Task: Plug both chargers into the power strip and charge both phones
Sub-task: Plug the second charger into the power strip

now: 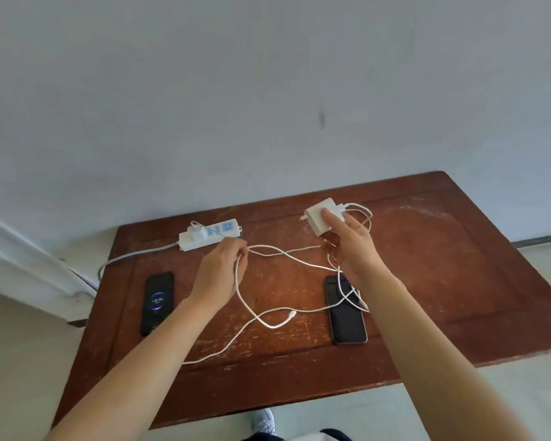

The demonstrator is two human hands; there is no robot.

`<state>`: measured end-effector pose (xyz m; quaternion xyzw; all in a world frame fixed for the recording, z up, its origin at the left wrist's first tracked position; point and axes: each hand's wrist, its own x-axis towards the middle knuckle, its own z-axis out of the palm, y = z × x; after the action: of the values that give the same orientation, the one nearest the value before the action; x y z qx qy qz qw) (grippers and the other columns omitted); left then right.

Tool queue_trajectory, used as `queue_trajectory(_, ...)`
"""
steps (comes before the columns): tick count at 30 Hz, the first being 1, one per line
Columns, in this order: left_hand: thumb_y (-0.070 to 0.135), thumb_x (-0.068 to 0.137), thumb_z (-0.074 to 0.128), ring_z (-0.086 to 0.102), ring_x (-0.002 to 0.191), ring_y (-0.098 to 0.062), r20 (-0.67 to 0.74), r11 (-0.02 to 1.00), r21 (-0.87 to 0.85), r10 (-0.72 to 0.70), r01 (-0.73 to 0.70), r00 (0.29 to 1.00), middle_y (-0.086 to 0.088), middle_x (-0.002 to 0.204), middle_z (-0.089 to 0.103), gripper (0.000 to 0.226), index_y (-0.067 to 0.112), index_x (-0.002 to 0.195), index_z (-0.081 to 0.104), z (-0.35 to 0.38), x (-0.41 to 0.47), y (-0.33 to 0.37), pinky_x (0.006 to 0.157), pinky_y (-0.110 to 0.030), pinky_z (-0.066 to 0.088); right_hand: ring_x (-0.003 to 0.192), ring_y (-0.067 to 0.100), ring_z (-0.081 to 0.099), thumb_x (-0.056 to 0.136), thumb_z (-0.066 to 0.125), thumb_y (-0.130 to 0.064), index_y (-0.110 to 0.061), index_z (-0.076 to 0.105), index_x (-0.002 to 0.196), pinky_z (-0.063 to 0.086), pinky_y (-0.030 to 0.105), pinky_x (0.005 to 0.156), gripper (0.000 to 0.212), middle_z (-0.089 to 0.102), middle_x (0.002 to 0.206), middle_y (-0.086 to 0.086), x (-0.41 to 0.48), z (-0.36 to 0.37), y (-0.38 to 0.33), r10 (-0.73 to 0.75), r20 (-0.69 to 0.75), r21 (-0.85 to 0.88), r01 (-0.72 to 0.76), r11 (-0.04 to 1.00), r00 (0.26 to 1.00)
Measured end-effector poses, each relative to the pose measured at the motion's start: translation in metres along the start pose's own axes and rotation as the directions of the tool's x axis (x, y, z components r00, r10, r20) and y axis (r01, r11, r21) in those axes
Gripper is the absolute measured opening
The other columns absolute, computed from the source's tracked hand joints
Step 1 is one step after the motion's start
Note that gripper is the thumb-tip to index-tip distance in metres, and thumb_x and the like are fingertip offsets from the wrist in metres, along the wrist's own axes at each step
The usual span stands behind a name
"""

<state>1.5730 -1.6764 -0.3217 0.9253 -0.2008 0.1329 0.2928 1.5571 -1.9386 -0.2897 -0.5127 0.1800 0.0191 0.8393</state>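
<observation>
A white power strip lies at the table's far left, with a small white charger plugged into its left socket. The left phone lies flat with a lit charging screen. The right phone lies dark, with loops of cable across its top. My right hand holds a large white charger above the table, prongs pointing left. My left hand pinches the white cable, which loops over the table; its free plug end rests between the phones.
The brown wooden table stands against a pale wall. The strip's cord runs off the left edge toward a white pipe. My shoe shows below the near edge.
</observation>
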Motion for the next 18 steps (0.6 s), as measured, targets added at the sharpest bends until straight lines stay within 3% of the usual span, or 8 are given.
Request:
queue_trajectory(3,0.008,0.090,0.072,0.070,0.079,-0.021,0.185,0.996,0.085,-0.039,0.024,0.982,-0.008,0.095,0.071,0.008,0.010,0.097,0.070,-0.002,-0.010,-0.050,0.070,-0.023,0.053,0.078,0.011,0.071,0.089,0.076,-0.025,-0.014,0.070,0.105,0.056,0.024,0.064,0.020,0.075,0.092,0.002,0.024,0.032,0.023,0.051,-0.040,-0.079,-0.054,0.995,0.998)
queue_trajectory(6,0.014,0.094,0.068,0.069,0.094,-0.019,0.339,0.984,0.170,-0.116,0.060,0.934,-0.004,0.109,0.071,0.013,0.013,0.106,0.072,-0.001,-0.018,-0.100,0.079,-0.022,0.054,0.075,0.010,0.074,0.089,0.076,-0.019,-0.011,0.065,0.105,0.059,0.024,0.064,0.021,0.074,0.097,0.007,0.051,0.064,0.049,0.101,-0.107,-0.145,-0.116,0.983,0.989)
queue_trajectory(11,0.018,0.097,0.063,0.065,0.105,-0.018,0.380,0.971,0.221,-0.174,0.094,0.908,-0.002,0.121,0.068,0.019,0.016,0.114,0.071,-0.007,-0.003,-0.167,0.084,-0.031,0.058,0.086,0.018,0.076,0.090,0.074,-0.012,-0.010,0.065,0.105,0.062,0.031,0.069,0.018,0.073,0.106,0.016,0.088,0.108,0.087,0.137,-0.160,-0.244,-0.174,0.954,0.978)
queue_trajectory(14,0.028,0.098,0.060,0.057,0.120,-0.021,0.419,0.958,0.255,-0.230,0.129,0.879,-0.004,0.136,0.058,0.037,0.017,0.133,0.059,-0.005,0.017,-0.192,0.094,-0.034,0.053,0.099,0.030,0.074,0.090,0.074,-0.013,0.001,0.062,0.118,0.060,0.049,0.090,0.034,0.072,0.113,0.022,0.106,0.129,0.093,0.119,-0.200,-0.291,-0.175,0.941,0.973)
queue_trajectory(18,0.042,0.099,0.054,0.034,0.144,-0.032,0.504,0.917,0.373,-0.330,0.143,0.799,-0.014,0.158,0.033,0.059,0.019,0.151,0.036,0.006,0.040,-0.211,0.110,-0.046,0.043,0.096,0.024,0.075,0.091,0.070,-0.015,-0.010,0.064,0.120,0.061,0.043,0.088,0.030,0.073,0.109,0.014,0.136,0.155,0.082,0.043,-0.187,-0.291,-0.097,0.952,0.981)
